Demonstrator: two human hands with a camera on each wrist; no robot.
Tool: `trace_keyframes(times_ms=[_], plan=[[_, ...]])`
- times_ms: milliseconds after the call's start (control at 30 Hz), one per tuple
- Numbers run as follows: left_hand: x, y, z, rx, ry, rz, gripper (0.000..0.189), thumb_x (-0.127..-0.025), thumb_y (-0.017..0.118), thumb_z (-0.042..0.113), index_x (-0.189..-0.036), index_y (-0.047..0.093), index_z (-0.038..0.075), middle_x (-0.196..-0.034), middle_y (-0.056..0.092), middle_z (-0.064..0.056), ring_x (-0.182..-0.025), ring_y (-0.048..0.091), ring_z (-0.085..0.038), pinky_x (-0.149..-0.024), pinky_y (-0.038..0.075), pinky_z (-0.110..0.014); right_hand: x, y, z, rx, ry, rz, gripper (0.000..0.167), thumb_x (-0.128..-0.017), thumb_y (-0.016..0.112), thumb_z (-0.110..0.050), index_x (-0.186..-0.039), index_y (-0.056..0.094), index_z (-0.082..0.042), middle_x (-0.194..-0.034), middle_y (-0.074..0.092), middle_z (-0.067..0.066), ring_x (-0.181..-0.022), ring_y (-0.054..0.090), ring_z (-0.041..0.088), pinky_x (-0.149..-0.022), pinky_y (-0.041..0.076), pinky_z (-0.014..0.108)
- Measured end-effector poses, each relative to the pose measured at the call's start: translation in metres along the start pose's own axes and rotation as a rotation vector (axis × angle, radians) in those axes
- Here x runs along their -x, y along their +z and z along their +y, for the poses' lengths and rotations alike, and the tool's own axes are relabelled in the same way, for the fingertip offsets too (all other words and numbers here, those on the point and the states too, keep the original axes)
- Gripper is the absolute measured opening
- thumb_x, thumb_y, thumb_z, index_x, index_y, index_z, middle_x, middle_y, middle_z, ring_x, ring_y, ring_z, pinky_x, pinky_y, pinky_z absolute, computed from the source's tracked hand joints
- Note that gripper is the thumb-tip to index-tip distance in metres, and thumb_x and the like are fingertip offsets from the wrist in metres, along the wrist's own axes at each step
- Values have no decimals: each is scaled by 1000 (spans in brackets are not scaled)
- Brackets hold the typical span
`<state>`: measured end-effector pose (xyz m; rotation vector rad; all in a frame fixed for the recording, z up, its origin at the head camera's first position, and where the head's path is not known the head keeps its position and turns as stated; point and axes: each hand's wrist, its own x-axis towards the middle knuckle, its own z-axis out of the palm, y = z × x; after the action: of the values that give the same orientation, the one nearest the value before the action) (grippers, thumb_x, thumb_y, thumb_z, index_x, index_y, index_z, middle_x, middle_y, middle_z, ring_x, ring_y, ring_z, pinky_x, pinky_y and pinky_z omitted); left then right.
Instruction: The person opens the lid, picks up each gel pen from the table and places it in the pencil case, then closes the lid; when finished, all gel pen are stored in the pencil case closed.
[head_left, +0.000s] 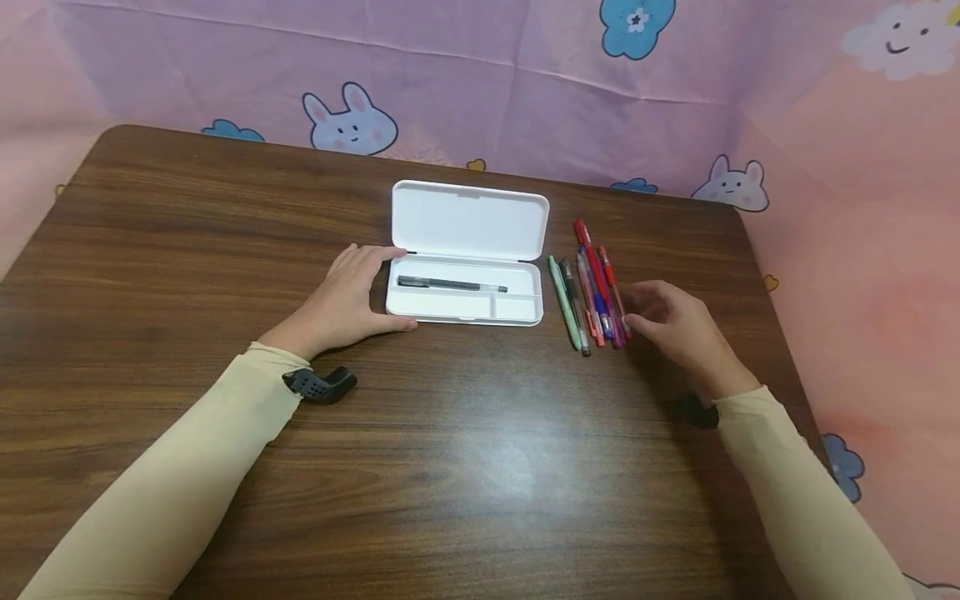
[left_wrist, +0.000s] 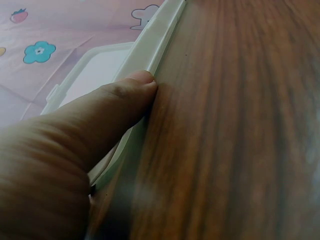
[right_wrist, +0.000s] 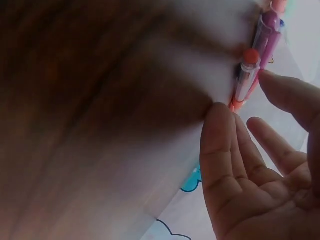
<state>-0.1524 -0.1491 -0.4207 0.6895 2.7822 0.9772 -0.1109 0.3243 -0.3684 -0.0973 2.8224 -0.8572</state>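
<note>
An open white pencil case [head_left: 450, 309] lies on the table with its lid [head_left: 470, 221] tipped back. A black pen [head_left: 442, 284] is in its long rear compartment. My left hand [head_left: 337, 300] grips the case's left end, the thumb [left_wrist: 115, 100] along the front wall and the index finger near the hinge. My right hand [head_left: 682, 329] is at the right side of a row of pens, thumb and fingers apart with nothing between them. Nearest to it is a clear pen with red ends [head_left: 611, 275]; the right wrist view shows this pen [right_wrist: 246, 80] just beyond the fingertips.
Left to right in the row are a mint-green pen [head_left: 564, 300], a dark pen [head_left: 574, 300] and several pink, blue, red and purple pens. The brown wooden table [head_left: 450, 467] ends at the back against a pink cartoon-print cloth [head_left: 465, 75].
</note>
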Motion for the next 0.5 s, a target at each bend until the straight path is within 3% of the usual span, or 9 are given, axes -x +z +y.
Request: trace_keyframes(times_ms=[267, 500], plan=[[-1, 1, 0, -3, 4, 5, 104, -78, 89, 51, -157, 37, 8, -157, 42, -18, -149, 32, -39, -130, 6, -53, -3, 4, -1, 50, -42, 24, 45, -98, 73, -20, -137, 59, -2, -126, 66, 21, -103, 67, 35, -83, 55, 48], [-1, 1, 0, 1, 5, 1, 104, -79, 87, 52, -157, 36, 8, -157, 42, -17, -150, 31, -37, -130, 6, -52, -5, 3, -4, 52, -25, 2, 42, -99, 71, -19, -136, 60, -3, -126, 65, 20, -105, 65, 35, -88, 54, 51]])
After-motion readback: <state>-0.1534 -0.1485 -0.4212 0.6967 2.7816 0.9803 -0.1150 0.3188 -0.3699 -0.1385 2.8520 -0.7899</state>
